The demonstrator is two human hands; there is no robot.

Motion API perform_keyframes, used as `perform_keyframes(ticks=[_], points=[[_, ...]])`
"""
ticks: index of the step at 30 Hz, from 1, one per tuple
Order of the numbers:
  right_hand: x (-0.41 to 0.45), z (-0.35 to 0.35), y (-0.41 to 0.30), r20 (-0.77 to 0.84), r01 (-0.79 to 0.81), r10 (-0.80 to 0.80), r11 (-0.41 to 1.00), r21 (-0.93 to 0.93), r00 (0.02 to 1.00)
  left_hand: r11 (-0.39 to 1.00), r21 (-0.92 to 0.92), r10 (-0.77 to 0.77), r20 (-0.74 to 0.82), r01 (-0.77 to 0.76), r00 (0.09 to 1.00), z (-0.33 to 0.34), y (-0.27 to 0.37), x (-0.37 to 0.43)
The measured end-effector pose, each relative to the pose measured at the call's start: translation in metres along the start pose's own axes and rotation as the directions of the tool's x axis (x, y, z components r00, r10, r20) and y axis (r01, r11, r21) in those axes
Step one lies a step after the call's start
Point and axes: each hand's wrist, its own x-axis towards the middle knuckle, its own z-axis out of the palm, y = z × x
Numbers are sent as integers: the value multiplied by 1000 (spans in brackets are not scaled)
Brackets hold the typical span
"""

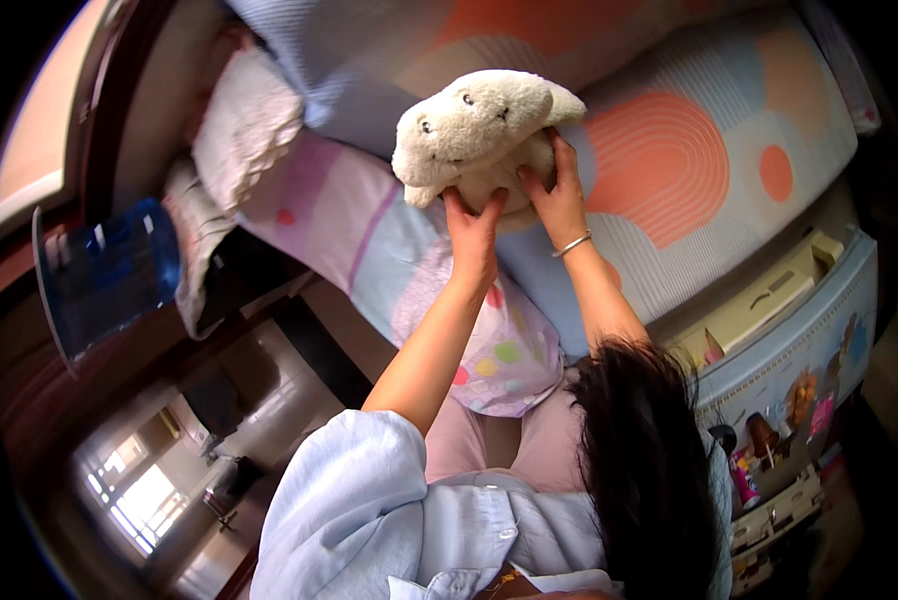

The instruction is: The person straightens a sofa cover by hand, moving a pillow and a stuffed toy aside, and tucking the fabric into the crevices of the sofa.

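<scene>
A cream-white plush toy (479,124) with small dark eyes is held up over the bed, its wide head towards the top of the view. Gripping its lower body on the left side is my left hand (473,232), thumb in front and the other fingers partly hidden. On the toy's right side my right hand (558,180), with a bracelet (573,244) at the wrist, grips the body too. Beneath lie a blue and orange patterned bed cover (666,165) and a lilac and blue quilt (505,352) with coloured spots, which reaches down to my legs.
A white ruffled pillow (243,131) lies at the upper left, near a blue transparent plastic container (119,274). At the right stands a blue-fronted cabinet (794,322) with a cream organiser (771,296) on top. A mirror-like surface (216,420) at the lower left shows a bright window.
</scene>
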Motion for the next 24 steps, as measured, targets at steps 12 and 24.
perform_keyframes(ticks=[12,24], points=[[60,147,-229,123,364,-375,925,107,919,902,102,428,-110,-419,897,-132,232,35],[128,270,-258,-8,621,-630,764,178,777,862,28,507,-27,-507,861,-213,303,164]])
